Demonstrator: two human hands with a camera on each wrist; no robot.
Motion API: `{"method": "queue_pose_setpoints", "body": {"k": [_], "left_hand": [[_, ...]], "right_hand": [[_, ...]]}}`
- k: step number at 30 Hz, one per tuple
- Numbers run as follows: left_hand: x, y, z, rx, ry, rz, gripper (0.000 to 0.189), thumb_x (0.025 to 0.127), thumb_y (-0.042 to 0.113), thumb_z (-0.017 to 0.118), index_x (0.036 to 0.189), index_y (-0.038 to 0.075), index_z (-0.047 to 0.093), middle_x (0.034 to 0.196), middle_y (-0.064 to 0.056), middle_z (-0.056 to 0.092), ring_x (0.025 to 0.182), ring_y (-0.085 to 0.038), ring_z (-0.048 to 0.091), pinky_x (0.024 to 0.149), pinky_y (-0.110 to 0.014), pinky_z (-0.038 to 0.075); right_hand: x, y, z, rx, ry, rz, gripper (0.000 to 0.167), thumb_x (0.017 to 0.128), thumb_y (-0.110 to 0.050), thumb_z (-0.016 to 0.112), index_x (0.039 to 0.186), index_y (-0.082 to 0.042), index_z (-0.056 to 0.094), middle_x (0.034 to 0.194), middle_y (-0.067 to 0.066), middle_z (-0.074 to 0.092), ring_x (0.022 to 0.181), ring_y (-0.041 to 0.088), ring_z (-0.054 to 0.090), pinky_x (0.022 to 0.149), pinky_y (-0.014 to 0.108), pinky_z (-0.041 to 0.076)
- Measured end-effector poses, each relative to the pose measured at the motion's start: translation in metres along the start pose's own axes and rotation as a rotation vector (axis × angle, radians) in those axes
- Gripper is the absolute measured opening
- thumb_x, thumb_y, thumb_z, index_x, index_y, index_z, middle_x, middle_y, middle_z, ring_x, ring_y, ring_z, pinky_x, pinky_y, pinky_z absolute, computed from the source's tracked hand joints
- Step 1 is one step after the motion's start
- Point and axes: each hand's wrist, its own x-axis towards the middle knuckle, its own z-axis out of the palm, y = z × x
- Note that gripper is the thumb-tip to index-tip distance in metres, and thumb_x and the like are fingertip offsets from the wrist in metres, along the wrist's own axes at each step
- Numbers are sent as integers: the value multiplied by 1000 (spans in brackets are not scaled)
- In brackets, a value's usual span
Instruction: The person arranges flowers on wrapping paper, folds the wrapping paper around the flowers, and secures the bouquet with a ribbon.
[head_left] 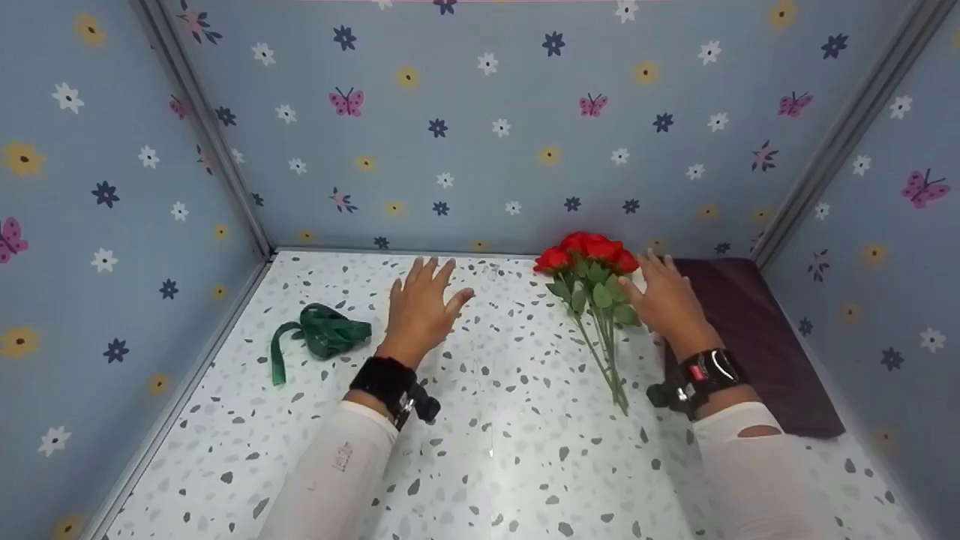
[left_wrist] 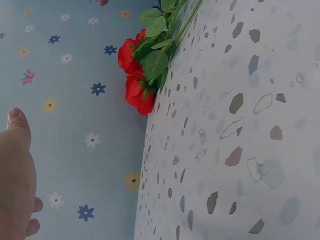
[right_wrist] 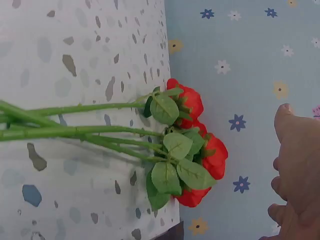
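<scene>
- Worktop: white, speckled; bounded by blue floral panels at back, L and R.
- Risk, roses: bunch judged liable to be knocked or rolled if right hand is lowered w/o clearance; leaves could be caught by thumb.
- Risk, stems: no tie seen round them; fanning out or loss of singles judged likely if only 1 or 2 are gripped.
- Risk, ribbon: green bundle could be unwound or tangled if pulled by loose end.
- Posn, roses: laid on worktop, blooms nr back panel, stem ends twd wearer. Sited just L of right hand, on thumb side; gap to thumb seen in rt wrist view, no contact noted.
- Posn, ribbon: found near, L of left hand; not touched.
- Fingers, right hand: extended, thumb held apart; nothing gripped.
- Fingers, left hand: extended, slightly spread in head view, thumb apart; nothing gripped. Mostly cut off in L wrist view.
- Dark sheet: laid flat, R of roses; partly hidden by right forearm.
</scene>
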Motion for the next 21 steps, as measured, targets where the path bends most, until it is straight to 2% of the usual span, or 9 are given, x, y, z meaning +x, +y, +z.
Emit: {"method": "queue_pose_setpoints", "body": {"k": [6,8,12,14,17,21], "left_hand": [[-10,-1,21,-58,-44,-2,81,115,69,47,179,21,36,188,-13,30,178,-39,19,138,-74,22],[-14,0,31,-81,-80,-6,79,115,68,49,179,21,38,188,-14,30,178,-40,19,138,-74,23],[-21,1,51,-97,-138,-4,76,116,64,53,175,17,44,185,-16,35,175,-42,25,137,-72,28],[-25,2,59,-101,-151,-5,73,115,61,56,171,14,51,183,-17,41,173,-42,31,136,-71,32],[-29,3,68,-112,-154,-13,66,114,55,63,161,9,62,177,-19,48,168,-43,40,133,-70,37],[-32,7,78,-101,-166,-12,59,110,50,72,151,8,71,169,-21,57,158,-46,52,129,-68,43]], "right_hand": [[-8,34,4,44,23,58,89,118,-62,47,183,-11,15,191,20,6,175,54,2,132,87,9],[-14,46,7,52,22,87,89,118,-61,49,183,-12,14,191,22,6,174,57,3,131,88,11],[-26,65,18,39,14,166,92,116,-55,58,181,-3,18,188,31,8,171,62,9,131,86,18],[-31,71,24,25,21,209,96,113,-54,65,178,3,24,185,36,14,168,65,18,130,83,25],[-39,75,35,-3,35,274,101,105,-56,74,171,10,36,176,42,32,158,69,35,124,81,38],[-47,78,48,-39,57,339,96,99,-56,79,160,12,52,157,44,52,142,71,50,111,81,49]]}}
